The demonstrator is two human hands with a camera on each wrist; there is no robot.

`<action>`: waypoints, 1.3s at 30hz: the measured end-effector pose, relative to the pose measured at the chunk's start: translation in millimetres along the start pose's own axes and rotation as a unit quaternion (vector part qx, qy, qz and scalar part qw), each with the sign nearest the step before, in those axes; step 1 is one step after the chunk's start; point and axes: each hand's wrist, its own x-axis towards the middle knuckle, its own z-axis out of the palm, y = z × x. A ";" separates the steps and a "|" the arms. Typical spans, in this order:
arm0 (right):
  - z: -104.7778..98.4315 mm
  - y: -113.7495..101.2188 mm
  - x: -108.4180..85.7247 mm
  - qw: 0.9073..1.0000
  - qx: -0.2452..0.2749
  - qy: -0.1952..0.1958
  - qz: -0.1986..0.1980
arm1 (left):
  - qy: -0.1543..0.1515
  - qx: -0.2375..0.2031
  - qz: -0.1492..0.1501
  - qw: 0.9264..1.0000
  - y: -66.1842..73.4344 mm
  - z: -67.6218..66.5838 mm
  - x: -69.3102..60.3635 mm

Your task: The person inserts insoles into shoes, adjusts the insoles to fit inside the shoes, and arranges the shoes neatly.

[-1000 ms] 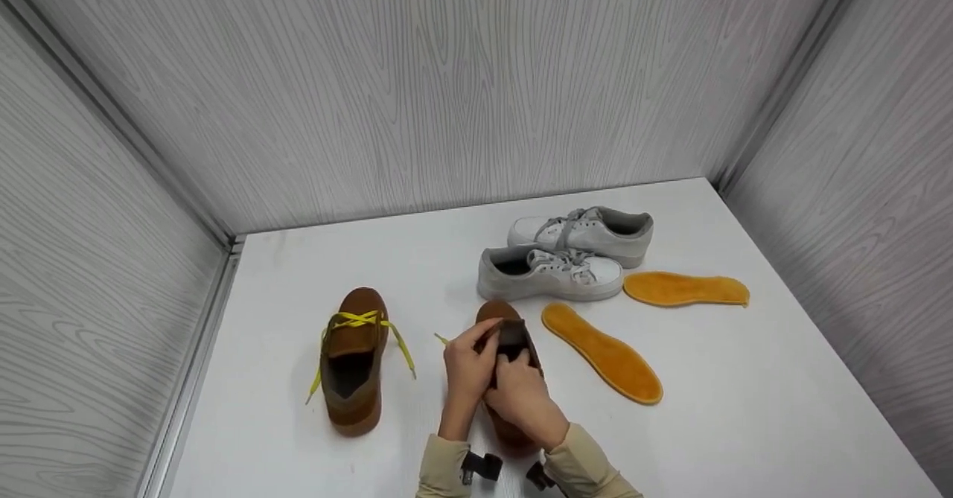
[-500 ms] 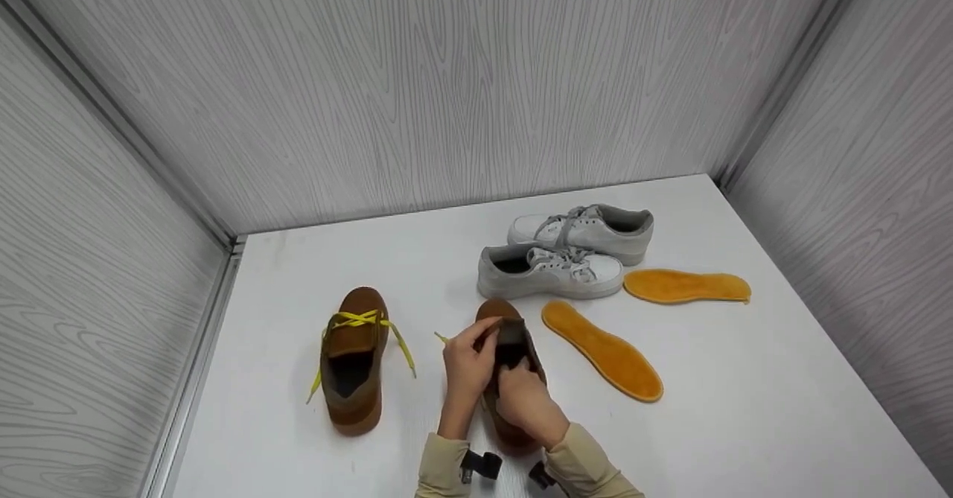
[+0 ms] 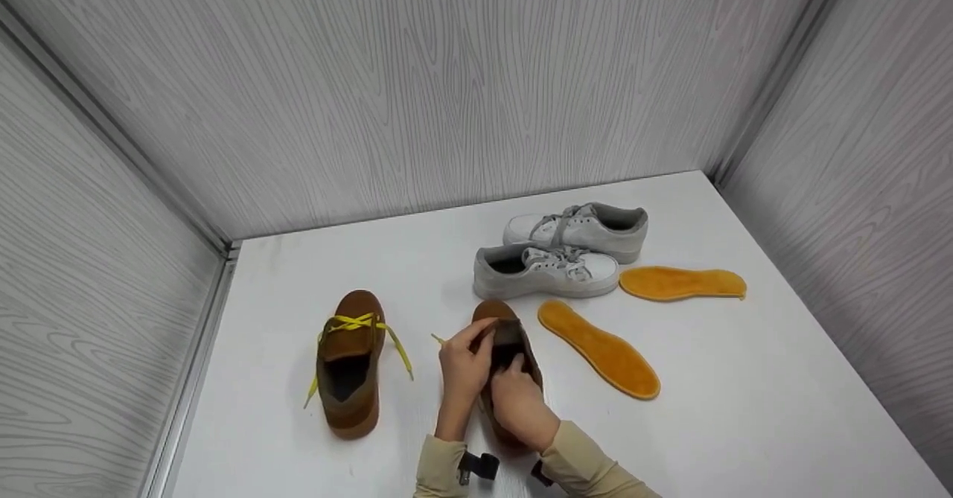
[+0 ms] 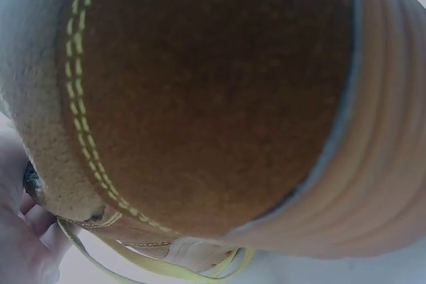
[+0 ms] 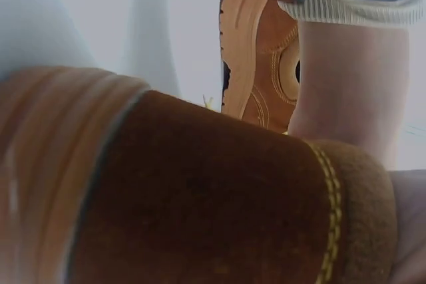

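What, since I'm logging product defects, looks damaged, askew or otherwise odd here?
Nothing looks spilled. The far orange insole has a small bit sticking out at its right end, perhaps a loose thread, breaking its smooth edge. The white sneakers point opposite ways, one partly hiding the other, so they look untidy.

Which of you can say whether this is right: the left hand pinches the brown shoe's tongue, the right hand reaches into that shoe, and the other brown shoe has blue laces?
The lace colour is wrong: the head view shows the other brown shoe with yellow laces. The left hand does pinch the tongue of the brown shoe, and the right hand does reach into it.
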 end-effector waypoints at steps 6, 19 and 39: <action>8.1 -0.3 0.1 0.996 0.077 0.019 0.037 | 0.004 0.010 0.004 1.000 0.8 0.8 -0.4; 6.7 4.0 7.7 0.992 0.096 -0.081 0.032 | 0.014 0.008 0.004 1.000 -0.7 1.8 0.6; -4.2 25.4 4.1 0.945 0.300 0.128 -0.012 | -0.015 -0.017 -0.001 1.000 8.7 -7.3 -5.5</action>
